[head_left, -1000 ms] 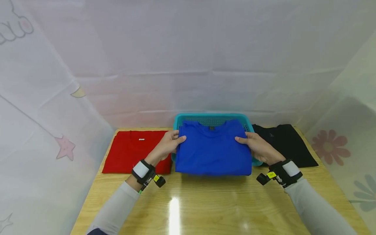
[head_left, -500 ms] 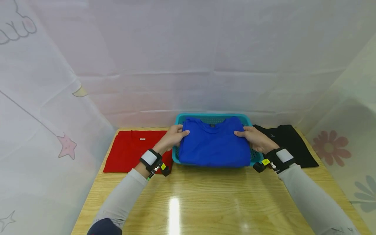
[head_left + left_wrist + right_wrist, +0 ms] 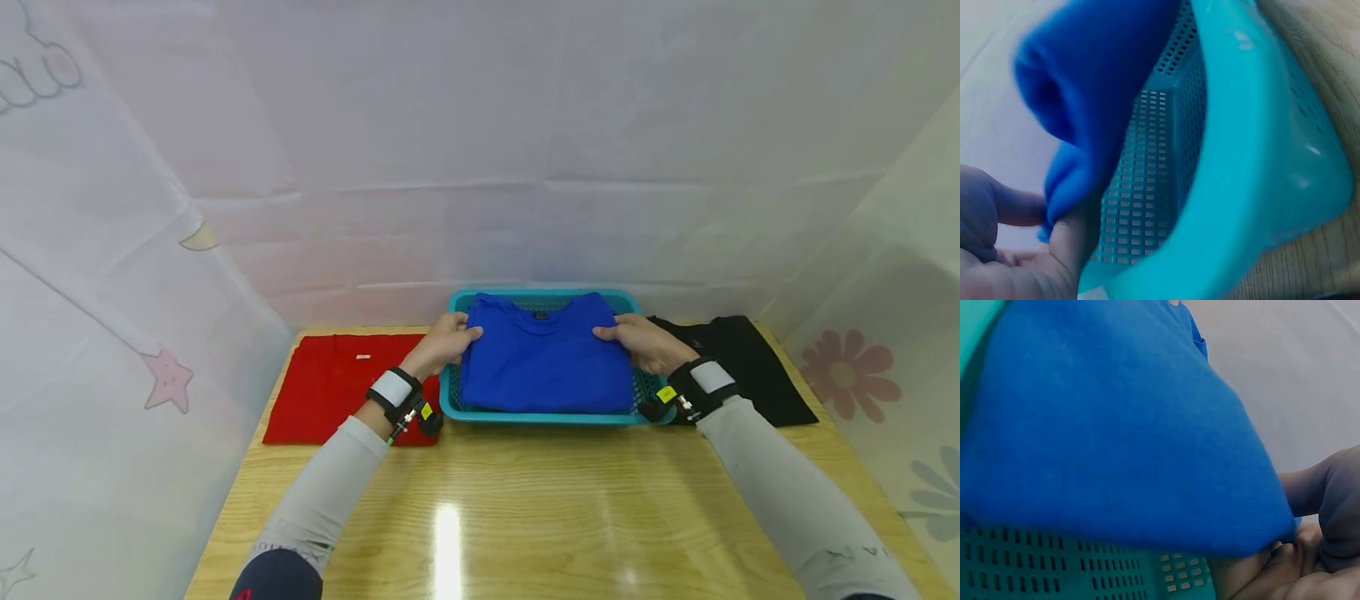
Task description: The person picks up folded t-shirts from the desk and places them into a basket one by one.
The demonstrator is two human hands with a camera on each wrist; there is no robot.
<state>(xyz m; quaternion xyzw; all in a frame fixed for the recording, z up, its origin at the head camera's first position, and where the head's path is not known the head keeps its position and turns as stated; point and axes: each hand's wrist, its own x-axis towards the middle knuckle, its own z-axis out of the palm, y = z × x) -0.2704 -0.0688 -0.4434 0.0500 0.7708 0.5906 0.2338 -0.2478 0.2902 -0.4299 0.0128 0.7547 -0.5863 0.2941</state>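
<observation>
A folded blue T-shirt (image 3: 546, 358) lies between my two hands, over and partly within the turquoise plastic basket (image 3: 555, 417). My left hand (image 3: 444, 342) pinches its left edge, thumb on top and fingers beneath. On the opposite edge my right hand (image 3: 647, 340) grips the cloth the same way. The left wrist view shows the shirt's folded side (image 3: 1097, 81) raised above the perforated basket floor (image 3: 1138, 187). Under the shirt's edge in the right wrist view, the basket's slotted wall (image 3: 1041, 565) shows.
A folded red T-shirt (image 3: 330, 392) lies left of the basket on the wooden table (image 3: 525, 508). To the right is a folded black T-shirt (image 3: 750, 375), partly behind my right forearm. White printed sheeting (image 3: 495, 167) hangs behind and at both sides.
Both hands have carried the blue T-shirt away from me and down into the basket's outline. The basket's front rim, hidden before, now shows. The red and black T-shirts stay put.
</observation>
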